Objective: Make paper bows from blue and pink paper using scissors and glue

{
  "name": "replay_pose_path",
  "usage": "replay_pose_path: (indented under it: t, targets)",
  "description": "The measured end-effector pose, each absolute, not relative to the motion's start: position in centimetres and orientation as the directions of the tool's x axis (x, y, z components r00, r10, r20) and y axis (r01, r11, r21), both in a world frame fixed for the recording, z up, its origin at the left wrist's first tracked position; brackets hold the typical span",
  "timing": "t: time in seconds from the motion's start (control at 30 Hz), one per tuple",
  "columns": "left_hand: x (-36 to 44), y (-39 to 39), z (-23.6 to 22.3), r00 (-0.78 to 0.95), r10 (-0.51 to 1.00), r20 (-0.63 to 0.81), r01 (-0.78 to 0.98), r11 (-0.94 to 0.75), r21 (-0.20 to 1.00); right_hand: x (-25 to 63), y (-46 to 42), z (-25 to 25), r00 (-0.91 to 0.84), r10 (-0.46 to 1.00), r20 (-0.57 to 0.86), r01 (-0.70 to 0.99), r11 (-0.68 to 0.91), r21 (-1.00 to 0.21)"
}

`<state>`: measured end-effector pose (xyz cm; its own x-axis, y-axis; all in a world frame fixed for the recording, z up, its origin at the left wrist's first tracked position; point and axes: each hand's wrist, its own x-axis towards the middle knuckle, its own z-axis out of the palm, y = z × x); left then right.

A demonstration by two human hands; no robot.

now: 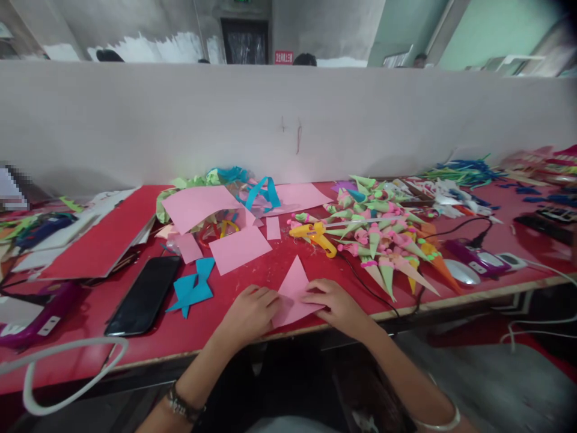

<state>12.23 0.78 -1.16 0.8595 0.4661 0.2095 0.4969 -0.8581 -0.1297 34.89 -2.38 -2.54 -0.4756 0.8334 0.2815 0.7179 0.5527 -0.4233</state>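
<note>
The left grip has its fingers curled over the left edge of a folded pink paper triangle, and the right grip grasps the same piece from the right, its fingers lying over the lower right side; whether either thumb is tucked underneath is hard to tell. The two seem to work as a pair, one steadying while the other keeps the fold flat. The triangle lies between them at the near edge of the red desk, its point facing away, probably so that both sides stay within easy reach. Just beyond, a pink rectangular sheet sits to the left, perhaps kept near as stock, with blue paper cutouts and a black smartphone farther left. Ahead on the right, a yellow glue gun rests against a heap of paper cones, its handle turned toward the person, presumably for quick pickup.
</note>
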Motion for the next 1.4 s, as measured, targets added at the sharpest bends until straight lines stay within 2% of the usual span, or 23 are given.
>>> replay_pose_path:
  t: [0.17, 0.37, 0.43, 0.6, 0.7, 0.83, 0.93, 1.23, 1.4]
  targets:
    - [12.2, 0.6, -1.2, 0.841, 0.478, 0.254, 0.505, -0.861, -0.055, 34.7, -1.5, -1.9, -0.489, 0.83, 0.27, 0.665, 0.555, -0.5]
    - [12.9, 0.8, -1.9, 0.665, 0.707, 0.241, 0.68, -0.706, 0.197, 34.1, -0.9, -2.5, -0.35, 0.894, 0.28, 0.67, 0.448, -0.592]
    - [13.2, 0.9, -1.9, 0.609, 0.763, 0.216, 0.725, -0.646, 0.239, 33.9, -0.8, -2.7, -0.303, 0.913, 0.272, 0.683, 0.407, -0.607]
    - [13.5, 0.9, -1.8, 0.502, 0.854, 0.137, 0.814, -0.52, 0.26, 33.3, -0.4, -2.9, -0.212, 0.95, 0.227, 0.727, 0.309, -0.613]
    - [13.3, 0.9, -1.9, 0.48, 0.871, 0.108, 0.83, -0.491, 0.265, 33.5, -0.4, -2.6, -0.222, 0.953, 0.206, 0.726, 0.302, -0.618]
    - [12.7, 0.9, -2.0, 0.629, 0.766, 0.132, 0.699, -0.632, 0.335, 34.4, -0.8, -2.1, -0.389, 0.9, 0.194, 0.669, 0.421, -0.613]
    - [12.4, 0.8, -2.0, 0.685, 0.713, 0.147, 0.646, -0.688, 0.33, 34.7, -1.1, -2.2, -0.442, 0.878, 0.184, 0.66, 0.457, -0.596]
    - [12.6, 0.6, -2.2, 0.527, 0.833, 0.171, 0.769, -0.553, 0.323, 33.2, -1.1, -2.6, -0.252, 0.945, 0.209, 0.761, 0.327, -0.561]
    - [12.8, 0.5, -1.6, 0.466, 0.878, 0.114, 0.844, -0.479, 0.24, 32.7, -0.8, -2.8, -0.13, 0.974, 0.186, 0.792, 0.215, -0.572]
